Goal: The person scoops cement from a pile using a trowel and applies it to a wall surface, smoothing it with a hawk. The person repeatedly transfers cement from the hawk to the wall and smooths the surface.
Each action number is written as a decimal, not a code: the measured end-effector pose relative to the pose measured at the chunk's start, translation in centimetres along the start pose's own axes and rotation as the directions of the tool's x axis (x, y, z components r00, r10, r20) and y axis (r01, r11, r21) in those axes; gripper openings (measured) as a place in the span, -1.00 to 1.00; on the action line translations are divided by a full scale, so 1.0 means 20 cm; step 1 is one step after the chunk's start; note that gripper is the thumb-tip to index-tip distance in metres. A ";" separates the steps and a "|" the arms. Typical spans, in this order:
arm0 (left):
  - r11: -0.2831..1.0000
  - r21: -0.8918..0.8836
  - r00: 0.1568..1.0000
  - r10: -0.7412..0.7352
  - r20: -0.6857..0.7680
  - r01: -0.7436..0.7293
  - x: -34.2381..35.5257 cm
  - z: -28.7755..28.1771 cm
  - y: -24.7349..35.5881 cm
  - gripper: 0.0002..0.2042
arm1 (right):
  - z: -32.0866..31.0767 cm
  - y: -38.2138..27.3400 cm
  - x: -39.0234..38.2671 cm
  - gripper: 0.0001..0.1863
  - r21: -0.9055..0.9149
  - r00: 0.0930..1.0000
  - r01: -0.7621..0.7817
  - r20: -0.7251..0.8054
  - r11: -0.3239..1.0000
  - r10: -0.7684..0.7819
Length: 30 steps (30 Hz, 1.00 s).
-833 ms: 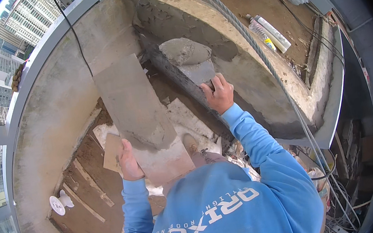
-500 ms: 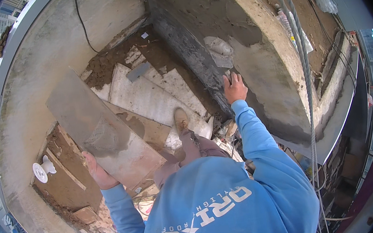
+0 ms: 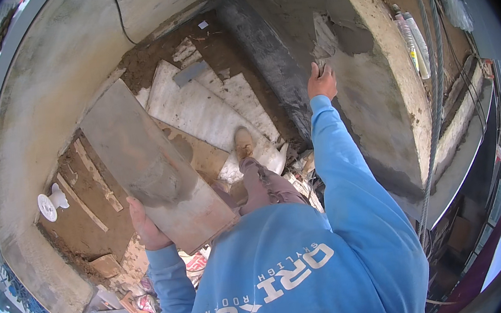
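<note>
My left hand (image 3: 148, 224) is closed on the near left edge of a long grey board (image 3: 135, 133), which lies slanted against my body. A dark wet smear of mortar (image 3: 165, 181) covers part of the board's face. Beyond it on the right, my right hand (image 3: 321, 80) is closed round the handle of a trowel (image 3: 324, 36); the fingers hide most of the handle. The mortar-coated blade is up against the concrete wall (image 3: 362, 89), where a darker coat of wet mortar (image 3: 342, 14) spreads over the upper part.
Dirty white boards (image 3: 195, 110) lie on the soil around my boot (image 3: 244, 141). A white spool (image 3: 50, 205) rests at the left by wooden strips (image 3: 84, 202). Steel cables (image 3: 434, 71) hang at the right, near sealant tubes (image 3: 415, 42) on the ledge behind the wall.
My right hand and the trowel have moved up the wall, and the blade is turned more edge-on. The board in my left hand has shifted slightly right as the view moved.
</note>
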<state>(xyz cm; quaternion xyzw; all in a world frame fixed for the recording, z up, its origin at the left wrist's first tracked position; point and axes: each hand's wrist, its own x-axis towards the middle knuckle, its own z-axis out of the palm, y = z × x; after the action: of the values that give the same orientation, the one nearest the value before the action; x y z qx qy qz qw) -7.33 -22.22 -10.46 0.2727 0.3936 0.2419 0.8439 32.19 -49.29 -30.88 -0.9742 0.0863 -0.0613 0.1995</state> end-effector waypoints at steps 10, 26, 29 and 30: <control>0.984 0.173 0.996 -0.054 0.075 0.041 0.07 0.04 -0.07 -0.48 | -0.04 0.41 0.27 -0.51 0.150 0.939 0.131 0.299 0.980 -0.171; 0.991 0.090 0.958 -0.123 0.257 0.103 0.20 0.17 -0.16 -0.55 | -0.69 0.63 -0.18 -0.54 0.030 0.999 0.036 -0.025 0.999 -0.035; 0.981 0.061 0.913 -0.196 0.358 0.186 0.27 0.34 -0.17 -0.57 | -0.85 0.44 -0.19 -0.58 0.179 0.951 0.306 -0.098 0.935 -0.293; 0.975 0.050 0.896 -0.218 0.386 0.216 0.29 0.42 -0.18 -0.58 | -0.91 0.35 -0.20 -0.60 0.229 0.923 0.385 -0.087 0.894 -0.376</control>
<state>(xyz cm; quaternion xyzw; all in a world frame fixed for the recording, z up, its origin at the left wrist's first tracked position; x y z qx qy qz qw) 3.36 -23.42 -11.35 0.2722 0.2467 0.0861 0.9261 24.48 -61.72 -17.34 -0.9390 -0.1100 -0.1287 0.2992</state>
